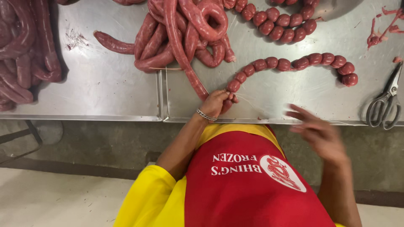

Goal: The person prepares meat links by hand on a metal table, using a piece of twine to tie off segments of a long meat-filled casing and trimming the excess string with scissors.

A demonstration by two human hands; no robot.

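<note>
Head view, looking down on a steel bench [105, 84] and the person's own two hands. The left hand [215, 103] is closed in a pinch on the sausage [198, 84] at the bench's near edge, just where the unlinked length ends and the links [290, 64] begin; the grip sits at this junction, apparently to hold the casing taut at the point of division. A bracelet [206, 115] circles the left wrist. The right hand [317, 132] is open, fingers spread, blurred by motion, off the bench edge at 4 o'clock from the left hand, holding nothing that can be made out; a thin string [248, 101] seems to run from the pinch toward it, too fine to be sure.

The links curve away from the left hand toward 2 o'clock, laid in an arc that keeps them clear of the coil; a second chain [277, 21] lies beyond it at 1 o'clock. The coil [181, 33] of unlinked sausage is heaped at 11 o'clock, feeding down to the pinch. More sausage [21, 54] is piled at far 9 o'clock. Scissors [385, 103] lie shut at 3 o'clock, within the right hand's reach; meat scraps [381, 29] lie at 2 o'clock. A red apron [252, 185] over a yellow shirt [151, 197] fills the foreground.
</note>
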